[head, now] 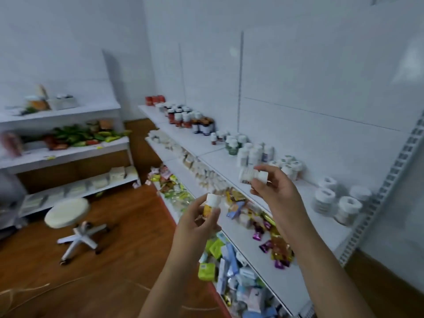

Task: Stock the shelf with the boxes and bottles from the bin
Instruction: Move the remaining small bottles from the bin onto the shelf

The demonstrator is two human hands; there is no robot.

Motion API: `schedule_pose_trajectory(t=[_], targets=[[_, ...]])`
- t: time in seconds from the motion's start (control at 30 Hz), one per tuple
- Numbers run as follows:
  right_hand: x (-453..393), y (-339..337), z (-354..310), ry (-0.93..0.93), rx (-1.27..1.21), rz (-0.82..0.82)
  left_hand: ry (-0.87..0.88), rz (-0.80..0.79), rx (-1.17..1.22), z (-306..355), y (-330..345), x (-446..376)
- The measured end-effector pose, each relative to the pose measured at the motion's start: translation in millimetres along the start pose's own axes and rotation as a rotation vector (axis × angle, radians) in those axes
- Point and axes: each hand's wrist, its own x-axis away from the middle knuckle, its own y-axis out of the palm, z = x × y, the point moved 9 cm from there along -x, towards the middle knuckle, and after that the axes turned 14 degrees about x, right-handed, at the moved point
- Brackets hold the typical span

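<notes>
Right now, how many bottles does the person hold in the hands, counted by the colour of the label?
yellow-label bottle, in the left hand: 1
white-label bottle, in the right hand: 1
Total: 2

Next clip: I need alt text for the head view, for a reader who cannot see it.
A person's left hand holds a small yellow-labelled bottle and the right hand holds a white bottle on its side, near the top shelf of a white wall unit lined with bottle groups. Lower shelves hold boxes and colourful packets; a white stool stands on the wooden floor.
</notes>
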Motion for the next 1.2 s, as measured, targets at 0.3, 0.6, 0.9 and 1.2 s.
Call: schedule_pose_trajectory(t=[0.3,0.6,0.9,1.2], targets=[[-65.1,113.3,4.0,0.034,-0.042,-0.109,0.018,0.109,0.004,1.3,-100.1,-58.7],[-220.2,207.8,51.7,0.033,-0.097,-0.12,-0.017,0.115,-0.094,1.6,-166.5,-218.5],[-376.3,277.3,78.1,0.01,-0.006,-0.111,-0.058,0.119,-0.127,5.5,-211.8,-384.2],[-490.1,392.6,103.6,0.009,0.122,-0.135,-0.094,0.147,-0.087,-15.5,-299.6,-520.1]])
